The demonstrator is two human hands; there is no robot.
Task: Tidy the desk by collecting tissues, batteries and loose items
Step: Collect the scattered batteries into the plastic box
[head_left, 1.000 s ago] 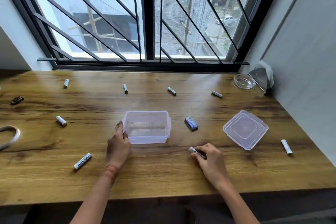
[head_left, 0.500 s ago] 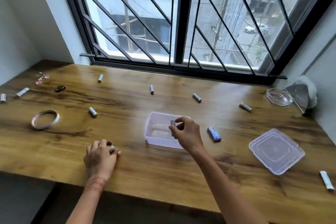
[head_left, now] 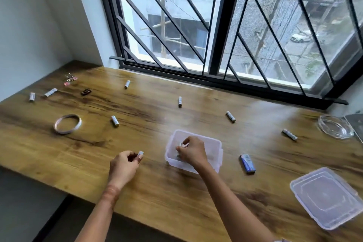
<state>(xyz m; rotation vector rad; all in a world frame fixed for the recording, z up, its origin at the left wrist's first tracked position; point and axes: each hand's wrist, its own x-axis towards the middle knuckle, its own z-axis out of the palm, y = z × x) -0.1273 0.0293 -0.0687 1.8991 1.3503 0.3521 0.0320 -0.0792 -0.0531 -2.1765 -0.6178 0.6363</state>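
Nearest me, my left hand (head_left: pixel 123 167) pinches a white AA battery (head_left: pixel 140 153) in its fingers, above the wood-grain worktop (head_left: pixel 157 198). My right hand (head_left: pixel 191 151) dips into the clear plastic box (head_left: pixel 216 147), fingers pinching a second battery (head_left: pixel 181 144). Farther off, more batteries lie scattered; their labels blur unreadably.

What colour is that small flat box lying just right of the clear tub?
Blue, with a pale patch on top; the head view shows it.
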